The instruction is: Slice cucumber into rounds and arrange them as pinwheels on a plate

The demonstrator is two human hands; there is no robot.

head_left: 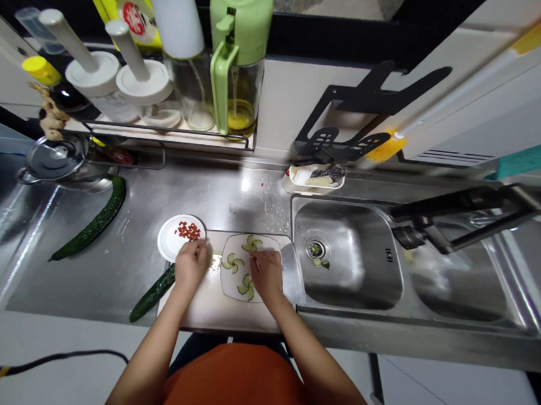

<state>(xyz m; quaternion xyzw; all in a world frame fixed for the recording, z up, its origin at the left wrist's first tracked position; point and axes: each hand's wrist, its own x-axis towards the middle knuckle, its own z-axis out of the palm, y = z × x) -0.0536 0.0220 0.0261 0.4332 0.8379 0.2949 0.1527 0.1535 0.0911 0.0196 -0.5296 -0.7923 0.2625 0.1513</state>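
My left hand (191,264) hovers at the lower right rim of a small white dish (170,239) holding small red pieces (188,230); its fingers are curled downward and what they hold is hidden. My right hand (266,272) rests over a square white plate (227,280) bearing three pinwheel-shaped cucumber slice arrangements (233,262), fingers pinched near the middle one. The plate lies on a pale cutting board (215,313). A dark green cucumber piece (153,293) lies just left of the board, under my left wrist.
A whole cucumber (91,223) lies on the steel counter at left beside a pot lid (55,157). A double sink (348,258) with a black faucet (457,211) is at right. Oil bottles and jars stand on a rack (164,128) behind.
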